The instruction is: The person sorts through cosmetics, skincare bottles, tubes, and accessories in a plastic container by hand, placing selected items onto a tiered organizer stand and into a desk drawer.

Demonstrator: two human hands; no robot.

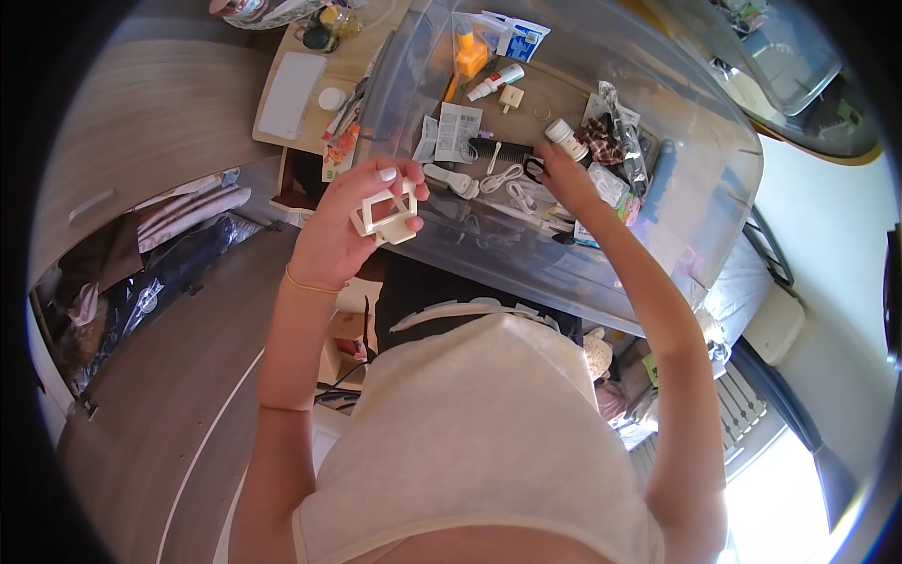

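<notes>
My left hand (343,221) is raised at the near left corner of a clear plastic bin (376,117). Its fingers grip a small white plastic frame (387,214) with square openings. Down inside the bin, my right hand (567,180) has its fingers closed at a black loop (534,169), whose kind I cannot make out. A black comb (512,150) lies just left of those fingers, and a white pill bottle (567,139) just above them. Closer to me are coiled white cables (512,186) and a white plug-ended device (451,180).
The bin also contains an orange bottle (471,56), a white tube (496,83), a charger plug (510,98), a printed leaflet (458,130) and a checked scrunchie (601,141). A wooden shelf (371,47) stands left of it. Folded clothes (193,209) fill an opening further left.
</notes>
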